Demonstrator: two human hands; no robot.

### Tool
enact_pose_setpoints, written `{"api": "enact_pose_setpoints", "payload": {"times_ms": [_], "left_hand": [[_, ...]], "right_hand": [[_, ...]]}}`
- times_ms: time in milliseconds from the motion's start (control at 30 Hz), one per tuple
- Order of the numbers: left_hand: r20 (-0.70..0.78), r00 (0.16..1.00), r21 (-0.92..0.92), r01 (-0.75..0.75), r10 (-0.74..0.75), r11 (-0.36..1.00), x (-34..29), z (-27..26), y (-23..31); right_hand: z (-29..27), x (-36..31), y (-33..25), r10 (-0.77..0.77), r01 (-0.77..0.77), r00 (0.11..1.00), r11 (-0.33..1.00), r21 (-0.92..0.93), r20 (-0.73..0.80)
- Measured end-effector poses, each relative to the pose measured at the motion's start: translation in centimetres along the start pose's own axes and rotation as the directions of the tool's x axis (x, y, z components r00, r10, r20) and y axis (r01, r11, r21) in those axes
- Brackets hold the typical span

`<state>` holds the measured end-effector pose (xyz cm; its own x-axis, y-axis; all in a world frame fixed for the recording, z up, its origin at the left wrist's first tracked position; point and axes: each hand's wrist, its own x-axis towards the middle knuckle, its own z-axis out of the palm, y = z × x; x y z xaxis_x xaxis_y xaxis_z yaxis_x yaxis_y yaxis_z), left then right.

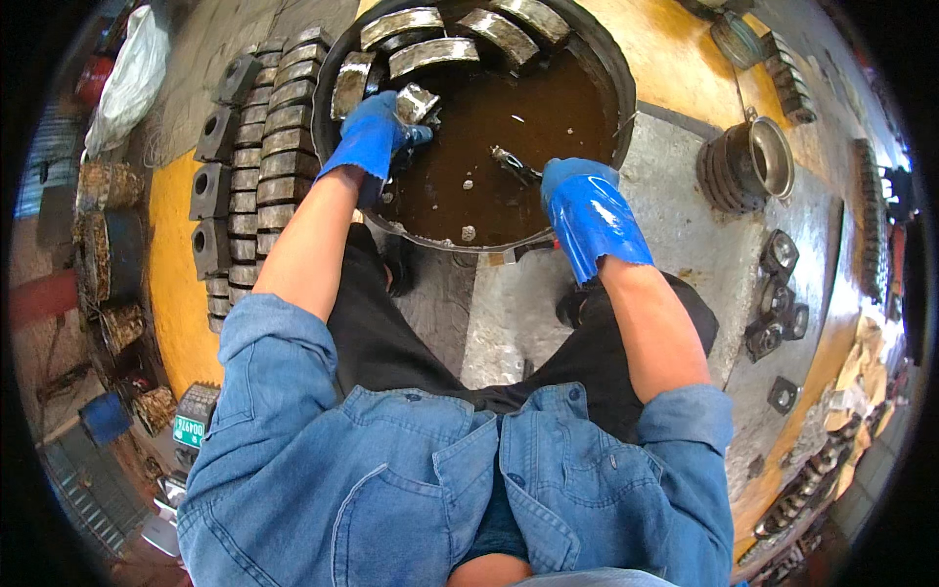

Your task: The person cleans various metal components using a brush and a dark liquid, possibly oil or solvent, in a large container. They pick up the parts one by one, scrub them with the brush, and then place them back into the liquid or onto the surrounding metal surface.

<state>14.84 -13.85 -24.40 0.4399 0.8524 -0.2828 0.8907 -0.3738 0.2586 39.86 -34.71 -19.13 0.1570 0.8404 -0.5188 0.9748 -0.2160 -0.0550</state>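
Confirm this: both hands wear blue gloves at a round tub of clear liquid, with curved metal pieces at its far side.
The liquid isn't clear; the head view shows it brown. The blue gloves, round tub and curved metal pieces are right.

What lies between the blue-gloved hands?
In the head view, brown liquid in the round tub, and a slim tool, its kind unclear, in the right hand.

From here I can't see the bottom of the round black tub (624, 108) through its murky brown liquid (479, 147), and the upper edge crops its far rim; the blue-rubber-gloved right hand (585, 196) hides one end of a slim dark-and-silver tool (514, 164), and the blue-rubber-gloved left hand (375, 132) partly covers a shiny metal piece (419, 101)
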Motion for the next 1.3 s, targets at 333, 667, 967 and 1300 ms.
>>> {"api": "enact_pose_setpoints", "payload": {"times_ms": [333, 667, 967, 1300], "left_hand": [[0.052, 0.992, -0.73, -0.038, 0.111, 0.682, -5.5, 0.9, 5.6], [0.321, 0.944, -0.879, 0.269, 0.073, 0.394, -10.3, -1.2, 13.8], [0.126, 0.925, -0.563, -0.23, 0.358, 0.793, -6.2, 3.2, 12.8], [0.109, 0.88, -0.523, -0.344, 0.462, 0.78, -2.5, 4.0, 9.8]], "right_hand": [[1.0, -1.0, 3.2, -0.044, 0.076, 0.965, 0.99, 0.116, -0.259], [0.6, -1.5, 4.4, -0.083, 0.129, 0.921, 0.987, 0.096, -0.381], [5.5, 5.8, 3.3, -0.027, 0.015, 0.923, 0.999, -0.034, -0.383], [4.9, 7.1, 3.3, -0.03, 0.023, 0.894, 1.0, -0.021, -0.447]]}}
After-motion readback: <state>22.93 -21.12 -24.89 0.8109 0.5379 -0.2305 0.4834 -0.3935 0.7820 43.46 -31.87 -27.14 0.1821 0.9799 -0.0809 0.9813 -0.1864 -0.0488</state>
